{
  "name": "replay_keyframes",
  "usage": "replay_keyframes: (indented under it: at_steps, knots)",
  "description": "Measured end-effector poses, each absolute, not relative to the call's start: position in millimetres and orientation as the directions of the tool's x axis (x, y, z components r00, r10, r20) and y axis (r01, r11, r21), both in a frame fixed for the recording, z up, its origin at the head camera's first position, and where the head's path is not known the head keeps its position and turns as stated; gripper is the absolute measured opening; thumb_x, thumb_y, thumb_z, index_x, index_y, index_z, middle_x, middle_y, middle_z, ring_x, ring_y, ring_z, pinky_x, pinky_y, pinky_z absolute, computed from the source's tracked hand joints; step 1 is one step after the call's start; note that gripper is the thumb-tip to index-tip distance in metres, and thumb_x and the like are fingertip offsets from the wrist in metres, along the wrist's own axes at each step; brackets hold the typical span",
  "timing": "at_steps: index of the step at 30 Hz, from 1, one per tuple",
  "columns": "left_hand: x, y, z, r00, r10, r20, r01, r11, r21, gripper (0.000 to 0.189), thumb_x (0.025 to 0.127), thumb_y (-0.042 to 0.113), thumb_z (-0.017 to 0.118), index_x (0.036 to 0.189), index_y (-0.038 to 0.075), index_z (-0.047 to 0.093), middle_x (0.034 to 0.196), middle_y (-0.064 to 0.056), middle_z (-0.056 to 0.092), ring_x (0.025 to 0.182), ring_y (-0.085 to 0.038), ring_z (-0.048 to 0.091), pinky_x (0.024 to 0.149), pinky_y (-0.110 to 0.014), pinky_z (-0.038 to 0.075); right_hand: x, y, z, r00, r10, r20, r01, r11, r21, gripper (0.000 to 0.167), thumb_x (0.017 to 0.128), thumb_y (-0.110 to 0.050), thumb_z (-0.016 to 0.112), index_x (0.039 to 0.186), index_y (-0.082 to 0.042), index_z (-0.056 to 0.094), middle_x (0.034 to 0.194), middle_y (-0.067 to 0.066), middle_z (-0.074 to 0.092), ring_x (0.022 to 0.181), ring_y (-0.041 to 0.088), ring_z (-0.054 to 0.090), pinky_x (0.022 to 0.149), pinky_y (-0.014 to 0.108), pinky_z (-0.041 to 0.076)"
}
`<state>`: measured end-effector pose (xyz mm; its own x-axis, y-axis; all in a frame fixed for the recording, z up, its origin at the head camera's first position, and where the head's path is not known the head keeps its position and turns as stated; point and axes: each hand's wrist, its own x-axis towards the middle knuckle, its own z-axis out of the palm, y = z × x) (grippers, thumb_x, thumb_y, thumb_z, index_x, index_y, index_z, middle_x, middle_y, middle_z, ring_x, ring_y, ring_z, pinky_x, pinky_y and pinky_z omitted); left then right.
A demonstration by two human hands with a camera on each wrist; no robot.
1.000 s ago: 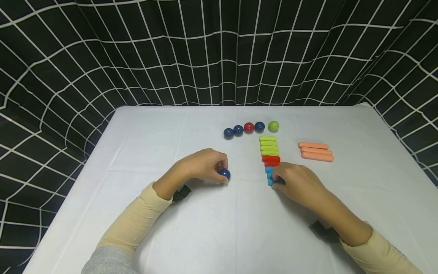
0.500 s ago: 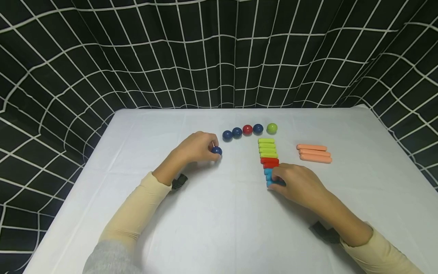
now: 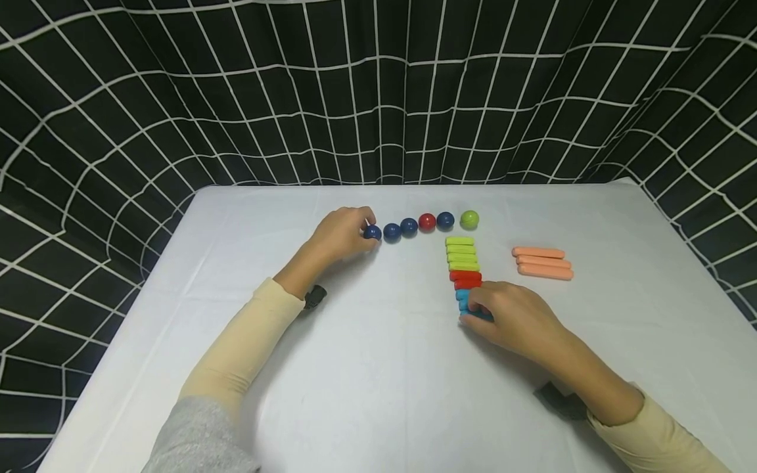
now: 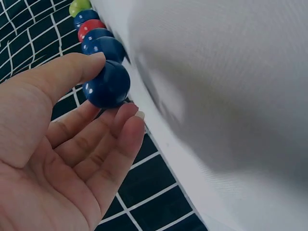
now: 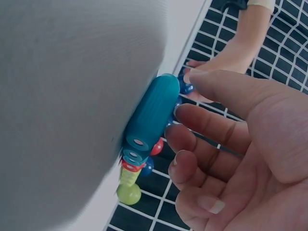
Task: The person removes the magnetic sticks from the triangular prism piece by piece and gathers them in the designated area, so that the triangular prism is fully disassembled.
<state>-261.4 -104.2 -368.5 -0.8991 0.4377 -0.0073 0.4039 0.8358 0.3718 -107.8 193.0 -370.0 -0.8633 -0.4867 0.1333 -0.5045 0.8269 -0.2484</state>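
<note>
My left hand (image 3: 343, 234) pinches a glossy dark blue ball (image 4: 108, 85) between thumb and fingertips, at the left end of a row of balls. Right beside it in that row come two more blue balls (image 3: 392, 232), a red ball (image 3: 427, 222), another blue ball (image 3: 445, 221) and a light green ball (image 3: 470, 219). My right hand (image 3: 513, 314) is at the near end of a column of short sticks. Its loosely bent fingers lie close beside the ribbed blue stick (image 5: 155, 110), the thumb (image 5: 211, 83) just off its end. The hand partly covers the blue sticks in the head view.
Beyond the blue sticks, the column continues with red sticks (image 3: 466, 276) and several yellow-green sticks (image 3: 461, 249). Three orange sticks (image 3: 543, 263) lie to the right. The white-covered table (image 3: 331, 394) ends at a black curtain with white grid lines (image 3: 355, 92).
My left hand has carried the blue ball away from me and slightly left, up to the row's left end. The right hand has stayed at the blue sticks, the nearest one now lying closer to the others.
</note>
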Motion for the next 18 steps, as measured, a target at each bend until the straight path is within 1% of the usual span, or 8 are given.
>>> replay_keyframes:
  at_steps: [6, 12, 18]
  knots:
    - [-264.2, -101.8, -372.7, -0.901, 0.434, -0.005, 0.402, 0.841, 0.362, 0.041, 0.086, 0.026, 0.079, 0.12, 0.008, 0.067, 0.107, -0.009, 0.07, 0.097, -0.025, 0.062, 0.087, -0.041, 0.048, -107.9, 191.8, -370.9, -0.865, -0.487, 0.12, -0.501, 0.827, -0.254, 0.024, 0.081, -0.023, 0.085, 0.075, -0.018, 0.062, 0.065, -0.008, 0.046, 0.062, 0.01, 0.044, 0.053, 0.027, 0.036]
    - [-264.9, -100.3, -375.5, -0.905, 0.426, -0.009, 0.395, 0.846, 0.357, 0.042, 0.086, 0.026, 0.079, 0.123, 0.008, 0.066, 0.112, -0.01, 0.07, 0.101, -0.025, 0.062, 0.09, -0.041, 0.047, -107.6, 191.0, -371.3, -0.864, -0.489, 0.123, -0.504, 0.827, -0.251, 0.025, 0.081, -0.023, 0.085, 0.074, -0.018, 0.061, 0.064, -0.008, 0.045, 0.062, 0.01, 0.044, 0.052, 0.027, 0.036]
    - [-264.9, -99.5, -376.2, -0.902, 0.431, -0.003, 0.401, 0.842, 0.361, 0.042, 0.087, 0.026, 0.078, 0.123, 0.008, 0.066, 0.113, -0.01, 0.07, 0.103, -0.026, 0.063, 0.091, -0.041, 0.047, -107.4, 191.8, -368.5, -0.861, -0.491, 0.135, -0.509, 0.824, -0.249, 0.026, 0.081, -0.022, 0.084, 0.074, -0.018, 0.06, 0.064, -0.007, 0.045, 0.062, 0.01, 0.044, 0.053, 0.028, 0.035]
